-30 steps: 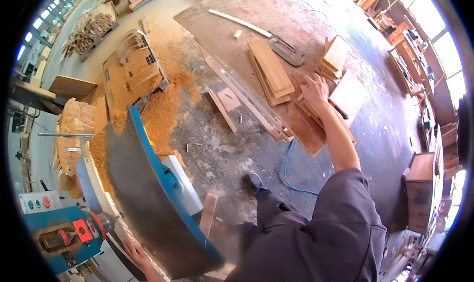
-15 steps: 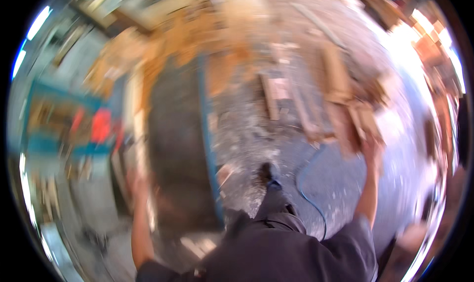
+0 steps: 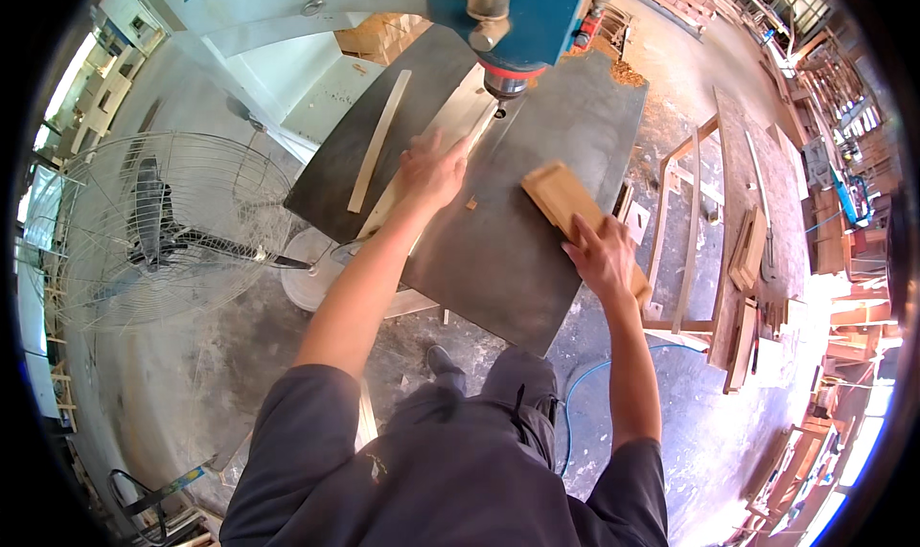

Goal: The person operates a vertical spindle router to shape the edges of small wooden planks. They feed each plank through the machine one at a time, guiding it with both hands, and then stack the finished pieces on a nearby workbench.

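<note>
We have the wooden board (image 3: pixel 554 192) in our right hand (image 3: pixel 604 258), the fingers and thumb closed around it near its closer end. Most of its length lies ahead and to the left of that hand, with a short end showing past the wrist on the right. It is over the right edge of the dark machine table (image 3: pixel 479 274); whether it touches the surface we cannot tell. Its long axis runs diagonally, the far end pointing forward and left toward the pale timber (image 3: pixel 462 108), which slants the other way. Our left hand (image 3: pixel 433 171) lies on that timber, fingers forward, near the drill chuck (image 3: pixel 505 84); we cannot tell whether it grips or merely rests.
</note>
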Demonstrator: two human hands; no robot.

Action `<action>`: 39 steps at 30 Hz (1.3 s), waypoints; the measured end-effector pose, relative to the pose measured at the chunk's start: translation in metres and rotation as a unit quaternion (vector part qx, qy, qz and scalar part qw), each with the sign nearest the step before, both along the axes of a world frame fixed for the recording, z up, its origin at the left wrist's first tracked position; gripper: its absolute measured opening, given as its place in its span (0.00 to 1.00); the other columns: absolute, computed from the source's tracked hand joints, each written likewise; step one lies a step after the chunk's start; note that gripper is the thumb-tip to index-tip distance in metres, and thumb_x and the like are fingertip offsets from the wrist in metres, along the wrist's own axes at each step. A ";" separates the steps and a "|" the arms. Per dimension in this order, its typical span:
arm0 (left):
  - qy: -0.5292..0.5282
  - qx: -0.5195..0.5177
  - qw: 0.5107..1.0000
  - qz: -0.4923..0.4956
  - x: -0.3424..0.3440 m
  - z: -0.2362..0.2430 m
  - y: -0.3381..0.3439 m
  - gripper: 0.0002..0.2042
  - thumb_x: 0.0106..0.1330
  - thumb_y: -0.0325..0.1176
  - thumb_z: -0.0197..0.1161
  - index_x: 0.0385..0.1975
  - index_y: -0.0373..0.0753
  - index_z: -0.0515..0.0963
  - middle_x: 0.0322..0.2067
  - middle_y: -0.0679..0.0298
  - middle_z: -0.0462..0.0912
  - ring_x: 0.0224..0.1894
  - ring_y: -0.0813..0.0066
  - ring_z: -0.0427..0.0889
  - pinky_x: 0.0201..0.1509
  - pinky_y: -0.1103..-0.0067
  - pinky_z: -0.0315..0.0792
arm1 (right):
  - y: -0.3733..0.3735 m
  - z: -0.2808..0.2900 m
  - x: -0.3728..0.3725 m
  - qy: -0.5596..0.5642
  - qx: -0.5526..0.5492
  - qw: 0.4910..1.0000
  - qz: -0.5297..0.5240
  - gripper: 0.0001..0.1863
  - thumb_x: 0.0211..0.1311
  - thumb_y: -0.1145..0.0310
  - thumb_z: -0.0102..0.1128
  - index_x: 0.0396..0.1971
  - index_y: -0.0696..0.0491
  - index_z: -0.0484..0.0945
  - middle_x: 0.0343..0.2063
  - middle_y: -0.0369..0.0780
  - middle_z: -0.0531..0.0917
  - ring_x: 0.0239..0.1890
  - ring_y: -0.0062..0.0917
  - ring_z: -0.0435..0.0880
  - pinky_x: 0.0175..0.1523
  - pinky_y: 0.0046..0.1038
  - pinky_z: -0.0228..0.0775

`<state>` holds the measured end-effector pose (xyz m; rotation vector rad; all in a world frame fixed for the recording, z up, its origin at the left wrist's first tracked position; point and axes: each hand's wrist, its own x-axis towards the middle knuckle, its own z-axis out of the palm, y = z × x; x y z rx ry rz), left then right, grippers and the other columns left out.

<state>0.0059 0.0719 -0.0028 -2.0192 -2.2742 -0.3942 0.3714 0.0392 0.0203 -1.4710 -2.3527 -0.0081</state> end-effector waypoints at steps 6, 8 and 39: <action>-0.029 0.011 0.999 -0.017 -0.003 0.008 0.000 0.22 0.81 0.47 0.58 0.74 0.66 0.75 0.78 0.52 0.68 0.74 0.37 0.70 0.70 0.45 0.71 | 0.016 -0.014 -0.074 -0.010 0.001 0.997 0.075 0.32 0.58 0.56 0.80 0.65 0.31 0.84 0.58 0.53 0.78 0.60 0.54 0.77 0.63 0.53 0.71; -0.051 0.036 0.998 -0.029 -0.005 0.005 0.000 0.21 0.82 0.46 0.58 0.72 0.64 0.77 0.77 0.52 0.69 0.73 0.38 0.71 0.69 0.46 0.72 | -0.004 -0.013 -0.070 -0.017 -0.017 0.991 0.135 0.33 0.57 0.56 0.81 0.65 0.30 0.83 0.62 0.55 0.76 0.62 0.55 0.76 0.65 0.53 0.71; -0.053 -0.002 0.996 -0.072 -0.015 0.021 -0.012 0.33 0.68 0.35 0.67 0.75 0.59 0.71 0.79 0.47 0.61 0.73 0.41 0.67 0.70 0.52 0.71 | 0.097 -0.042 -0.142 -0.032 0.058 0.998 0.004 0.35 0.63 0.53 0.77 0.72 0.33 0.80 0.71 0.54 0.74 0.75 0.51 0.70 0.80 0.66 0.55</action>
